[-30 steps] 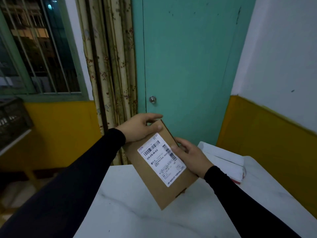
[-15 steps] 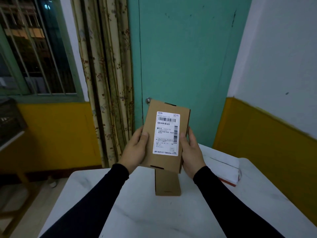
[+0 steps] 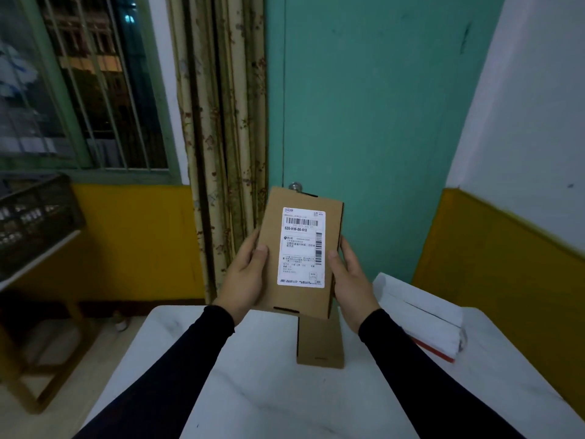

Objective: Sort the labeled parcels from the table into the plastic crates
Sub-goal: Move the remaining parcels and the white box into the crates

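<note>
Beyond the white marbled bench (image 3: 253, 391) a teal door (image 3: 364, 106) and curtain (image 3: 221, 122) stand, while left hand (image 3: 245, 277) and right hand (image 3: 351, 280) grip an upright labelled parcel (image 3: 272, 245), a second parcel (image 3: 319, 343) lying beneath.

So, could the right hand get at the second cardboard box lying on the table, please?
Probably yes: the second cardboard box lies uncovered just below the right hand, but that hand would first have to release the labeled parcel.

Brown labeled parcel (image 3: 300, 251) upright, second parcel (image 3: 319, 342) flat — seemingly unlabeled
</note>
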`<state>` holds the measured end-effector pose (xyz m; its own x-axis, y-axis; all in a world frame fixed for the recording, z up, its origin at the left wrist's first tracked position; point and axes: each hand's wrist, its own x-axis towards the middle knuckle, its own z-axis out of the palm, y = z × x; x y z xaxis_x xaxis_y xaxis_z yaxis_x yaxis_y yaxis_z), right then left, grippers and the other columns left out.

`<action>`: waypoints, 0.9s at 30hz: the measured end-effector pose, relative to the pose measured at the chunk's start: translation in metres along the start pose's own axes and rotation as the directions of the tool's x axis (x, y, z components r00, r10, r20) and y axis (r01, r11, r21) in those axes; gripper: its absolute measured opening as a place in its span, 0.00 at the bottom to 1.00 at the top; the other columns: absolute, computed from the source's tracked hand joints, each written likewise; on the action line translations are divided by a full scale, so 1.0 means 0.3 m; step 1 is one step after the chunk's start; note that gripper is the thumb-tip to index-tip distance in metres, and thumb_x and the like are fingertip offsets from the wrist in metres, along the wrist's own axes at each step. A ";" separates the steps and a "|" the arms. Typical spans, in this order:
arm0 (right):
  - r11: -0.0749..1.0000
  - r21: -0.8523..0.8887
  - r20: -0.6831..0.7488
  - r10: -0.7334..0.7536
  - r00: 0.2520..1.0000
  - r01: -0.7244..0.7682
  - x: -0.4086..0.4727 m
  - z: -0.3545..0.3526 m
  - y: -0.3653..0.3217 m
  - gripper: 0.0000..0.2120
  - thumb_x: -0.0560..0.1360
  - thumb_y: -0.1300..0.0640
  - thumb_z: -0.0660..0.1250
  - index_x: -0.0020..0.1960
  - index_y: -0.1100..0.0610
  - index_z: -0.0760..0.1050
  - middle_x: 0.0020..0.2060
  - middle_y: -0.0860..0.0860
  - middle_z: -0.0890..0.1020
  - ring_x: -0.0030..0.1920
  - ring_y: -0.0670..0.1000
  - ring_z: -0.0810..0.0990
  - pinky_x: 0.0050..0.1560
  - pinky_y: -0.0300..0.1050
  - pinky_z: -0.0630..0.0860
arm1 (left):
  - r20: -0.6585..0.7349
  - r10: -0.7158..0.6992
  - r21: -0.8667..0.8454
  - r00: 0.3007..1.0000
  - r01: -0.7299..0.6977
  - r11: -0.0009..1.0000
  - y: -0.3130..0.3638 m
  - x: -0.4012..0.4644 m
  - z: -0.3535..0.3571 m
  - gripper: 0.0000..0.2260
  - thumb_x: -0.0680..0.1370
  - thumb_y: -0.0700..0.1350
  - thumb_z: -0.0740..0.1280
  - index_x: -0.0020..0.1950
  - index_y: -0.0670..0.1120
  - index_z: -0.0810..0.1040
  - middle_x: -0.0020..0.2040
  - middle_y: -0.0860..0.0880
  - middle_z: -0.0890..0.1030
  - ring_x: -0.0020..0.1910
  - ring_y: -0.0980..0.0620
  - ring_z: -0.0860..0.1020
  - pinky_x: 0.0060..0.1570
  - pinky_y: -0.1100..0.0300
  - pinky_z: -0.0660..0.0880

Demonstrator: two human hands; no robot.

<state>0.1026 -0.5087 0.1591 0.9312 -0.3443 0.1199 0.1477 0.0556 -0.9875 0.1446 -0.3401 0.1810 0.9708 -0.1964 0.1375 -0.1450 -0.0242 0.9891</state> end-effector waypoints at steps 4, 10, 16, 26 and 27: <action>0.999 -0.040 0.152 0.009 0.988 -0.003 0.015 0.103 0.007 0.16 0.83 0.46 0.57 0.68 0.30 0.63 0.56 0.34 0.79 0.56 0.38 0.79 0.59 0.43 0.77 | -0.207 -0.039 -0.061 0.977 0.027 0.998 -0.008 -0.069 -0.077 0.17 0.84 0.54 0.55 0.73 0.64 0.62 0.59 0.60 0.75 0.56 0.60 0.75 0.55 0.57 0.69; 0.999 -0.020 0.459 0.045 0.887 -0.041 -0.015 0.351 0.066 0.19 0.83 0.49 0.58 0.72 0.37 0.64 0.61 0.36 0.79 0.58 0.37 0.79 0.59 0.41 0.78 | -0.473 -0.102 -0.070 0.875 0.078 0.994 0.014 -0.244 -0.290 0.19 0.84 0.52 0.55 0.76 0.58 0.62 0.54 0.62 0.73 0.48 0.66 0.72 0.55 0.59 0.66; 0.994 -0.011 0.622 0.094 0.777 -0.112 -0.181 0.643 0.065 0.19 0.83 0.47 0.58 0.70 0.32 0.58 0.53 0.36 0.81 0.50 0.36 0.80 0.42 0.34 0.78 | -0.632 -0.102 -0.035 0.769 0.103 0.994 0.046 -0.466 -0.583 0.17 0.84 0.50 0.58 0.72 0.60 0.67 0.58 0.60 0.77 0.51 0.63 0.75 0.49 0.64 0.71; 0.991 -0.035 0.699 0.116 0.705 -0.128 -0.506 1.166 0.026 0.11 0.83 0.48 0.57 0.53 0.29 0.67 0.44 0.34 0.83 0.47 0.40 0.83 0.44 0.42 0.81 | -0.730 -0.059 -0.024 0.681 0.060 0.998 0.083 -0.770 -1.087 0.15 0.84 0.48 0.58 0.71 0.56 0.68 0.55 0.59 0.78 0.51 0.57 0.79 0.44 0.63 0.75; 0.992 -0.035 0.712 0.109 0.694 -0.120 -0.536 1.224 0.022 0.12 0.84 0.48 0.57 0.54 0.29 0.68 0.45 0.35 0.83 0.48 0.41 0.83 0.47 0.44 0.82 | -0.735 -0.054 -0.016 0.676 0.062 0.998 0.088 -0.792 -1.146 0.16 0.84 0.48 0.58 0.71 0.56 0.68 0.55 0.58 0.78 0.51 0.56 0.80 0.44 0.62 0.75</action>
<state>0.0763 -0.1090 0.1709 0.8996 0.4339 0.0491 0.0237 0.0637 -0.9977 -0.0242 0.0429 0.1925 0.8041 0.5894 0.0777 -0.0813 -0.0204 0.9965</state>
